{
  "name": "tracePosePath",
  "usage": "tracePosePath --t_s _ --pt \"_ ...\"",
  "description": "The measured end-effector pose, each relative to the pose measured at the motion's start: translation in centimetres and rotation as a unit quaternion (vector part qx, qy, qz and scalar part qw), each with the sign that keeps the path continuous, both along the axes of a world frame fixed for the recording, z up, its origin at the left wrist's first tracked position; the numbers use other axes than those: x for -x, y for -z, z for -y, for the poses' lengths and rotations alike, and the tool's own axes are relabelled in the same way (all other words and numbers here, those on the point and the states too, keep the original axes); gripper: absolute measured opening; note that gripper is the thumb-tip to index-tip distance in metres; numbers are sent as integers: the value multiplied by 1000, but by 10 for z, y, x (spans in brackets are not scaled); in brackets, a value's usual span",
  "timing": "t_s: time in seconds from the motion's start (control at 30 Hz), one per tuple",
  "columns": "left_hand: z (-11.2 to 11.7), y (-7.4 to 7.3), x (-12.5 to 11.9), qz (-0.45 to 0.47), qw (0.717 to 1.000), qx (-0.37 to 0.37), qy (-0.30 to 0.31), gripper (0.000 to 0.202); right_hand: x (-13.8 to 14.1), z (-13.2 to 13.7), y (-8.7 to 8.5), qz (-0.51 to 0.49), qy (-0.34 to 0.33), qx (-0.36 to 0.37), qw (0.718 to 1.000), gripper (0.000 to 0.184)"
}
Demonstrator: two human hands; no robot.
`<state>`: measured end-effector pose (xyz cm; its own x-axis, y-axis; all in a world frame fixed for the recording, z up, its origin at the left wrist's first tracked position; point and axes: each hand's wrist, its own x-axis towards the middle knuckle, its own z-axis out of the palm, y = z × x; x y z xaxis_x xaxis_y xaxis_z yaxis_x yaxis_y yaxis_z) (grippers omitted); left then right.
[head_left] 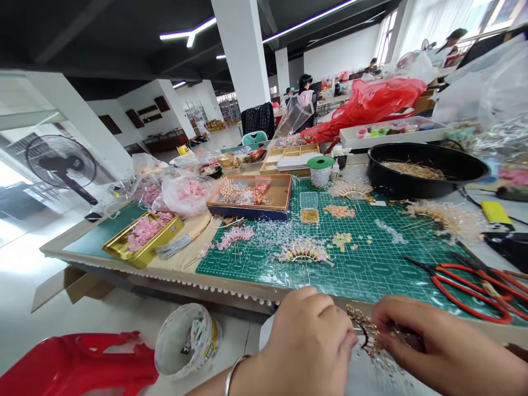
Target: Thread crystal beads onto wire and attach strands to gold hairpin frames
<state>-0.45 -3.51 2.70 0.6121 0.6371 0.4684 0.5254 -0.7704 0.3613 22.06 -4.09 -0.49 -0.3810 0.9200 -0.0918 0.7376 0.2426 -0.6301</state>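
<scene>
My left hand (309,335) is closed into a loose fist at the table's near edge, gripping one end of a beaded gold hair ornament (367,333). My right hand (437,344) pinches the ornament's other side, fingers curled over its beads. The piece hangs between both hands just below the green cutting mat (371,269). A silver bangle (233,374) circles my left wrist. A similar finished beaded comb (303,252) lies on the mat just beyond my hands.
Red-handled scissors (470,286) lie at the mat's right. A gold tray of pink flowers (142,237), a wooden tray of parts (251,195), a black pan (424,170) and bead piles crowd the table. A red stool (74,366) and a tub (187,338) sit below left. People work at far tables.
</scene>
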Motion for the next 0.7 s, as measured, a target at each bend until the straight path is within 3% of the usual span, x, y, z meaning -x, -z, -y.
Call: tracePosePath --t_s 0.1,0.23,0.37,0.47,0.53,0.57,0.63,0.7 --pt "-1 5 4 44 995 87 22 14 8 -6 -6 -4 -25 5 1000 12" --pt "-1 10 11 20 973 207 100 18 10 -14 -13 -7 -64 36 997 18" --pt "-7 -6 38 77 939 307 131 35 4 -17 -22 -10 -65 -7 998 25" --pt "-17 -21 58 187 903 382 54 38 6 -15 -31 -19 -54 -29 998 26" --pt "-23 -25 62 234 868 439 5 22 12 -15 -38 -15 -55 -26 998 24" --pt "-25 -25 60 229 848 478 8 16 15 -14 -41 -11 -59 -22 998 23" --pt "-26 -24 52 174 812 555 54 25 21 -14 -47 1 -73 -8 997 20" --pt "-23 -21 39 129 790 594 83 24 25 -14 -50 15 -88 7 996 17"
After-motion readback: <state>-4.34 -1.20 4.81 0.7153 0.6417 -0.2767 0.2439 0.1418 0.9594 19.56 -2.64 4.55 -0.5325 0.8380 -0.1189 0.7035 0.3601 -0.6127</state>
